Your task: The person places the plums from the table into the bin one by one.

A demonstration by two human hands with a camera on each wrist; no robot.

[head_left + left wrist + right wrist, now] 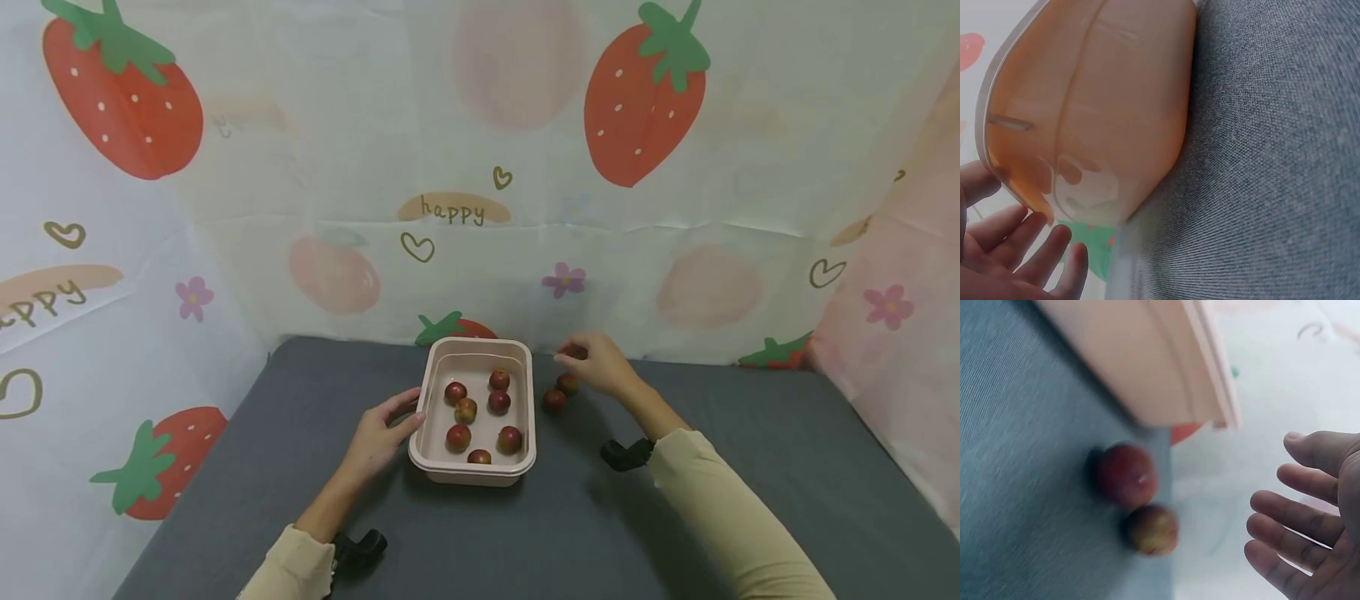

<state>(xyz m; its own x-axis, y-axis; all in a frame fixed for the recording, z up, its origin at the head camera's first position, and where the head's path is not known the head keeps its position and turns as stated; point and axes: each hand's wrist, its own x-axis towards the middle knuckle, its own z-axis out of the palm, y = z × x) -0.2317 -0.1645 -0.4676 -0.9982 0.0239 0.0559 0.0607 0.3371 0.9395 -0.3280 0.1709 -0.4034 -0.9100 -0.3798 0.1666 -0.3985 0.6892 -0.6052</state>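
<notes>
A beige plastic box (472, 472) stands on the grey table with several small round red plums (509, 439) inside. At its left side, my left hand (378, 433) holds the rim between thumb and fingers. The same hand (1016, 250) is at the rim in the left wrist view, its lower fingers spread. My right hand (600, 362) hovers to the right of the box, above two loose plums (555, 401). Its fingers are loosely bent, with nothing between them in the right wrist view. There, one dark red plum (1126, 475) lies against a yellowish-red one (1154, 530).
The grey cloth-covered table (322, 383) ends at a curtain (300, 200) printed with strawberries, just behind the box. Curtain also hangs at both sides. A black strap mount (626, 455) sits at the right wrist and another (363, 550) at the left.
</notes>
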